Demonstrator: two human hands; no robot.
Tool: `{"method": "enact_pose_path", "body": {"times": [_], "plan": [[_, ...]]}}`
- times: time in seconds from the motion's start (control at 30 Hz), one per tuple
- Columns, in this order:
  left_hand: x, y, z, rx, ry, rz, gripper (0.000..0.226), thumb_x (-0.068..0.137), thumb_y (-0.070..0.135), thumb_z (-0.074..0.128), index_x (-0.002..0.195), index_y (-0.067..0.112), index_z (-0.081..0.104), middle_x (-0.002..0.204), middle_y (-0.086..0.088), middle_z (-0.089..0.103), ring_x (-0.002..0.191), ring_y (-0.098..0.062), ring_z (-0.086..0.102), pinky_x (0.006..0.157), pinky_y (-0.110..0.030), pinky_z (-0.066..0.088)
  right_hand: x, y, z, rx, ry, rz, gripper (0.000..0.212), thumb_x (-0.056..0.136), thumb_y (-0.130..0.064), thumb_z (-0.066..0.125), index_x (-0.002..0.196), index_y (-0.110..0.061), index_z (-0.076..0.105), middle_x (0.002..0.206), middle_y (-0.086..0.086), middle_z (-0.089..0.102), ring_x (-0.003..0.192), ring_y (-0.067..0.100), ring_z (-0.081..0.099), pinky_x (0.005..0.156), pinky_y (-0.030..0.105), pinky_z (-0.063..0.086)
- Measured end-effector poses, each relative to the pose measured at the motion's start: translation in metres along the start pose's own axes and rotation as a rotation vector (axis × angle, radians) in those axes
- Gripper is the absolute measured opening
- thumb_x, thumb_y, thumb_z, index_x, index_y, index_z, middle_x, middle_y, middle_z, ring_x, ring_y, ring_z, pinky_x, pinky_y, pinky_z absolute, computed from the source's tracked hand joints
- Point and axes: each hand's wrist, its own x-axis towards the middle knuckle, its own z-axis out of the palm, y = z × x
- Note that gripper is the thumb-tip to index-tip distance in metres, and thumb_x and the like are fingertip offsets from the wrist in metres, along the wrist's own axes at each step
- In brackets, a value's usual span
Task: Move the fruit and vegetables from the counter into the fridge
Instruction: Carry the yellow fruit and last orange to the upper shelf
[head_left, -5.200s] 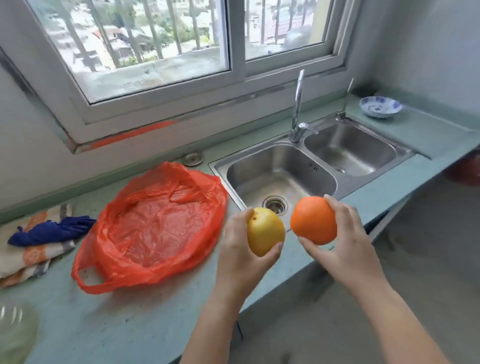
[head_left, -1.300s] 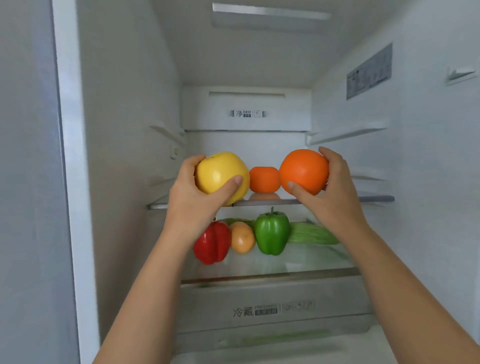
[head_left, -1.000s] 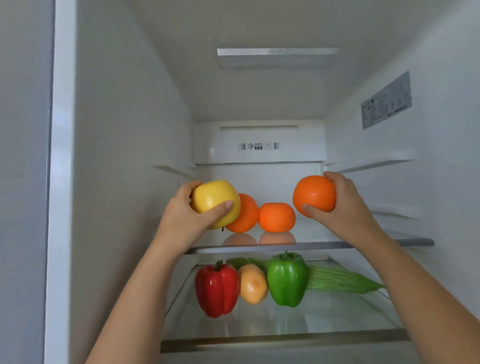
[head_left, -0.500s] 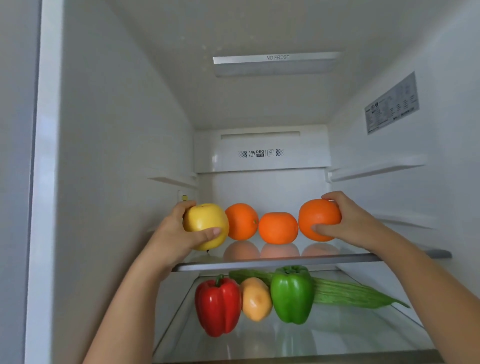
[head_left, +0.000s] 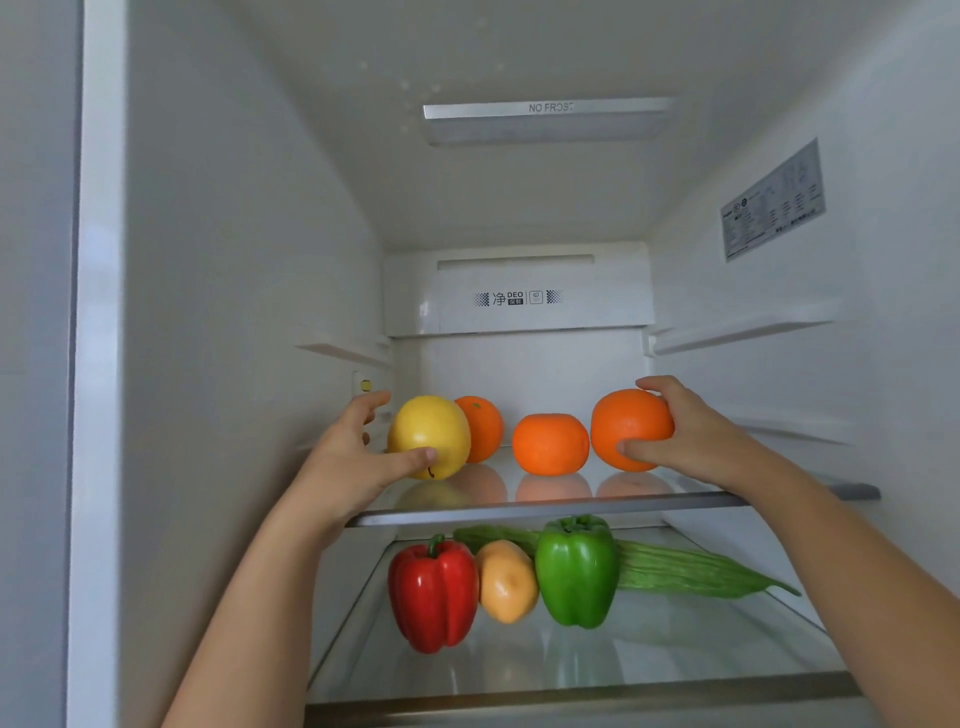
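I look into the open fridge. My left hand (head_left: 358, 457) grips a yellow apple (head_left: 429, 434) that rests on the upper glass shelf (head_left: 519, 512) at its left end; the fingers are spread loosely around it. My right hand (head_left: 680, 436) is closed on an orange (head_left: 626, 426) that sits on the same shelf at the right. Between them stand two more oranges, one (head_left: 485, 426) just behind the apple and one (head_left: 549, 442) in the middle.
On the lower shelf (head_left: 675, 654) lie a red pepper (head_left: 434, 592), a yellowish potato (head_left: 506, 579), a green pepper (head_left: 575, 569) and a long green gourd (head_left: 685, 569). White fridge walls close in left and right; the door frame (head_left: 98, 364) runs down the left.
Both hands have come down and set the apple and the orange onto the upper shelf. My left fingers have loosened around the apple. Earlier I stood at the counter by the sink.
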Motion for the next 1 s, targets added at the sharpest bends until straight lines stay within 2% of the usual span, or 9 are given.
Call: {"method": "enact_pose_path", "body": {"times": [0.17,0.4,0.53,0.6,0.9,1.0], "plan": [[-0.0004,-0.0003,0.0017,0.0,0.006,0.022,0.076,0.07,0.016,0.078,0.135,0.024,0.038,0.143,-0.008,0.036,0.13,-0.022,0.034,0.099,-0.033,0.034,-0.0004,0.0001,0.0002,-0.009,0.0,0.001,0.077,0.075,-0.022,0.072,0.138,-0.025,0.027,0.138,0.01,0.032,0.114,0.026,0.043,0.085,0.033,0.038],[-0.0019,-0.0001,0.0037,0.067,0.008,0.063,0.077,0.07,0.018,0.079,0.135,0.024,0.038,0.141,-0.001,0.038,0.127,-0.02,0.036,0.101,-0.034,0.034,-0.0008,-0.0001,0.0005,-0.009,0.01,0.003,0.078,0.075,-0.023,0.073,0.138,-0.026,0.027,0.138,0.01,0.032,0.116,0.026,0.043,0.087,0.032,0.036],[-0.0023,0.0008,0.0025,0.081,-0.008,0.058,0.083,0.065,0.026,0.083,0.135,0.025,0.038,0.141,-0.001,0.039,0.126,-0.018,0.037,0.102,-0.036,0.035,-0.0015,-0.0002,0.0003,-0.014,0.008,0.003,0.079,0.075,-0.025,0.073,0.138,-0.026,0.026,0.139,0.01,0.031,0.117,0.026,0.042,0.086,0.032,0.036],[-0.003,0.0017,0.0023,0.084,-0.008,0.061,0.08,0.068,0.022,0.081,0.135,0.024,0.038,0.139,-0.003,0.041,0.126,-0.018,0.037,0.103,-0.038,0.035,-0.0015,-0.0006,0.0003,-0.018,0.012,0.002,0.079,0.075,-0.026,0.073,0.138,-0.026,0.026,0.139,0.009,0.031,0.118,0.026,0.041,0.086,0.032,0.036],[-0.0043,0.0037,0.0043,0.101,-0.002,0.067,0.077,0.07,0.019,0.078,0.135,0.023,0.037,0.142,-0.002,0.037,0.127,-0.018,0.036,0.096,-0.029,0.033,-0.0019,-0.0015,0.0009,-0.04,0.031,-0.018,0.08,0.074,-0.028,0.073,0.139,-0.026,0.025,0.14,0.008,0.028,0.12,0.025,0.04,0.088,0.033,0.036],[-0.0051,0.0043,0.0045,0.109,0.0,0.067,0.077,0.07,0.02,0.078,0.136,0.023,0.037,0.142,-0.002,0.037,0.128,-0.018,0.035,0.095,-0.028,0.033,-0.0024,-0.0024,0.0006,-0.057,0.043,-0.024,0.08,0.074,-0.029,0.074,0.139,-0.025,0.026,0.141,0.009,0.028,0.121,0.026,0.039,0.093,0.037,0.036]]}}
